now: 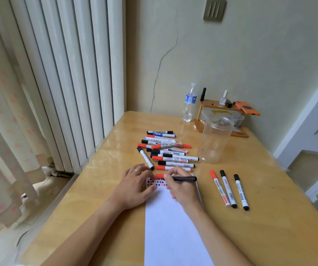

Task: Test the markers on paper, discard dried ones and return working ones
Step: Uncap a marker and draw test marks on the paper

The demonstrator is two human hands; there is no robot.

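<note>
While the right hand (181, 189) grips a black-bodied marker (185, 178) at centre frame, its tip meets the white paper sheet (173, 223) for testing.
The left hand (135, 187) lies flat with straight fingers, steadying the sheet. Three capped markers (229, 190) lie apart at right, probably sorted; one clear plastic jar (214, 140) stands empty.

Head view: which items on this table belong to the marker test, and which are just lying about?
In the job:
black marker gripped by the right hand
paper, steadied by the left hand
marker pile
three set-aside markers
clear plastic jar

Lying about:
water bottle
wooden rack
nail polish bottle
orange phone
</note>
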